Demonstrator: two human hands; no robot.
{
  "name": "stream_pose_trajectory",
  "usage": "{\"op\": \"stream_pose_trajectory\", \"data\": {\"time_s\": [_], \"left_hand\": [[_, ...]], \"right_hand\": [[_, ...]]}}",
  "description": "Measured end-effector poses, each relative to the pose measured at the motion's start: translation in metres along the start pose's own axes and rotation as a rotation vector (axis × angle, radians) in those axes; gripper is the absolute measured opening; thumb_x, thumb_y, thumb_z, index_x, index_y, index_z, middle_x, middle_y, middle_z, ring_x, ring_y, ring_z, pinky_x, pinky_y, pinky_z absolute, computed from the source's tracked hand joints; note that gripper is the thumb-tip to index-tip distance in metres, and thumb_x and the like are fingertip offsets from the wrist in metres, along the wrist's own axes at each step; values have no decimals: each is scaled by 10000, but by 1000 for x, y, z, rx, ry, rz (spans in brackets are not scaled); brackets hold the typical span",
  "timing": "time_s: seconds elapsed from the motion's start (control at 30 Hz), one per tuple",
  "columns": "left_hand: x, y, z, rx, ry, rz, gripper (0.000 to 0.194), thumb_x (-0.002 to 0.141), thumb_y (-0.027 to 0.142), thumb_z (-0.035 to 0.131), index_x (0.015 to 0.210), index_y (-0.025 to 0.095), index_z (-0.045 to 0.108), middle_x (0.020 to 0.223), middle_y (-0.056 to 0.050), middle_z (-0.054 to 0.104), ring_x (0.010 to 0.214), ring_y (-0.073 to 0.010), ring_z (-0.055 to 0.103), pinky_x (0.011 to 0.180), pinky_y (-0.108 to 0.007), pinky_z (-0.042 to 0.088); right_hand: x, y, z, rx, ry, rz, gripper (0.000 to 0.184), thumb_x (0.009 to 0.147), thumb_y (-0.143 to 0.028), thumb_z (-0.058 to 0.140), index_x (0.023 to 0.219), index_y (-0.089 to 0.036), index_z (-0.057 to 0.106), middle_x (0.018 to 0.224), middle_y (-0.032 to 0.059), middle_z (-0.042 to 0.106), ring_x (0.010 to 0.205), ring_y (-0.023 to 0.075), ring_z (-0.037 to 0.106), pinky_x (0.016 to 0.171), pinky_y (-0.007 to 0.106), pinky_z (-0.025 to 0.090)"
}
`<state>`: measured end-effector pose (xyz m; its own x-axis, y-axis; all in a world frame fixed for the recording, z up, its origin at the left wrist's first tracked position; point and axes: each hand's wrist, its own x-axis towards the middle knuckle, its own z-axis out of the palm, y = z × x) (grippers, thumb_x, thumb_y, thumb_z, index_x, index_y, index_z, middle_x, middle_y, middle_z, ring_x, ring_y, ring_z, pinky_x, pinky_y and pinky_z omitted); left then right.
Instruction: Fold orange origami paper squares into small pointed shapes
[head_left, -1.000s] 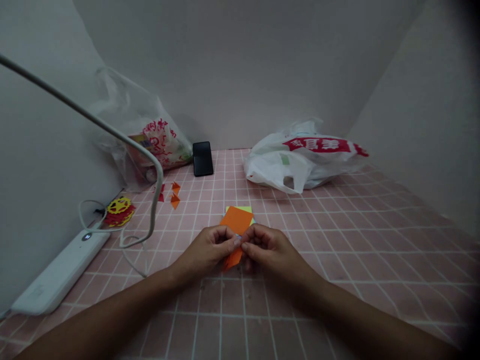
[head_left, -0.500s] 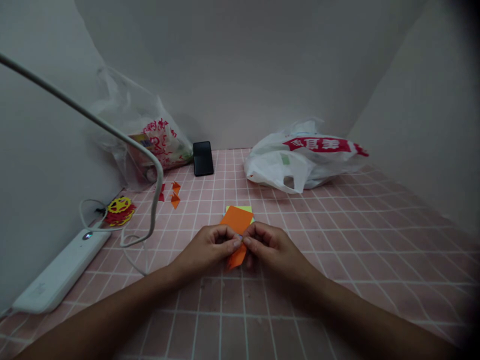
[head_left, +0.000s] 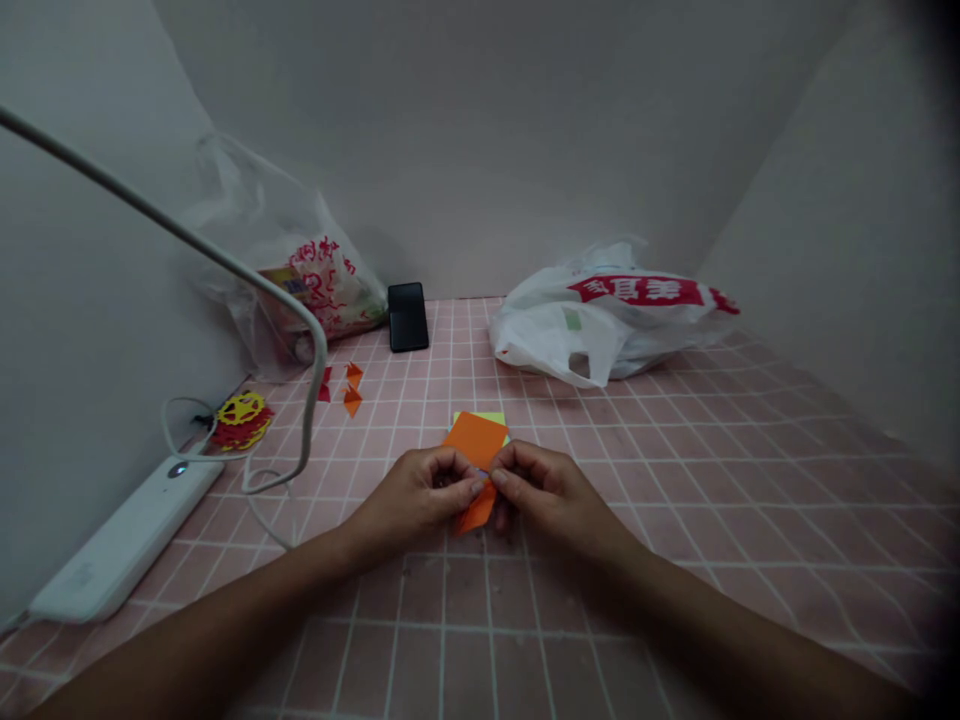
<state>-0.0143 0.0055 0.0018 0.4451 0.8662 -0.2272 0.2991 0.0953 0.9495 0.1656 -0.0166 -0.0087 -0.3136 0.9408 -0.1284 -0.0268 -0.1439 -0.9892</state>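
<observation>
Between my two hands is a small folded piece of orange paper [head_left: 477, 513], its pointed lower part hanging below the fingertips. My left hand [head_left: 420, 492] pinches it from the left with thumb and forefinger. From the other side my right hand [head_left: 546, 488] pinches its upper right edge. The fingers cover the paper's top. Just beyond them lies an orange square sheet [head_left: 475, 438], set askew on a stack of coloured paper [head_left: 491, 416] whose yellow-green edge shows.
Small folded orange pieces [head_left: 352, 388] and a red one [head_left: 324, 384] lie left. A white power strip [head_left: 127, 545], grey cable [head_left: 309, 400] and yellow-red cutouts [head_left: 241, 420] line the left side. A phone [head_left: 408, 317] and plastic bags [head_left: 622, 315] [head_left: 315, 270] stand behind.
My right fingertips have shifted slightly up and right, a little away from the left ones. The folded orange paper stays between my hands, its lower tip slightly higher.
</observation>
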Motion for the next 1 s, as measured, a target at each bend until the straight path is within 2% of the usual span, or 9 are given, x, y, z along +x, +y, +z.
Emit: {"op": "stream_pose_trajectory", "data": {"time_s": [0.17,0.47,0.6,0.7,0.77,0.87,1.0], "left_hand": [[0,2,0,75,55,45,216,766,372,618,727,163,580,670,15,548,611,-120,477,570,-240,361],[0,-1,1,86,65,90,201,797,345,618,756,149,603,703,-2,593,626,-123,511,591,-249,392],[-1,-1,1,76,61,101,214,806,360,611,762,151,596,695,4,577,617,-121,500,582,-248,388],[-1,1,0,125,127,149,199,806,341,604,734,157,581,691,8,559,624,-122,487,583,-248,382],[-1,3,-1,147,176,177,190,804,328,600,726,157,581,705,2,562,644,-126,492,599,-252,388],[-1,4,-1,103,203,182,185,805,332,599,740,159,583,700,10,552,635,-123,487,598,-252,391],[-1,2,1,26,202,163,193,808,351,600,760,164,583,675,22,539,601,-116,470,571,-244,382]], "right_hand": [[2,1,-1,25,-42,26,183,813,-359,606,777,-186,555,550,-13,618,479,127,568,499,254,435],[4,4,-2,75,-56,87,132,759,-294,628,782,-187,553,510,-32,598,448,107,532,486,234,412],[5,4,-1,88,-71,98,160,755,-316,626,789,-191,531,509,-29,594,455,121,547,492,248,428],[3,3,0,60,-23,46,178,792,-343,612,762,-202,507,530,-32,575,465,123,534,483,254,419],[0,2,1,-20,50,-34,175,817,-324,608,741,-200,511,571,-32,561,493,113,516,490,248,405],[-3,2,1,-154,89,-156,113,843,-273,603,778,-189,563,664,-23,553,557,109,511,519,245,406],[-2,5,1,-127,102,-160,103,842,-260,637,890,-200,569,794,-5,589,609,116,538,538,250,428]]}}
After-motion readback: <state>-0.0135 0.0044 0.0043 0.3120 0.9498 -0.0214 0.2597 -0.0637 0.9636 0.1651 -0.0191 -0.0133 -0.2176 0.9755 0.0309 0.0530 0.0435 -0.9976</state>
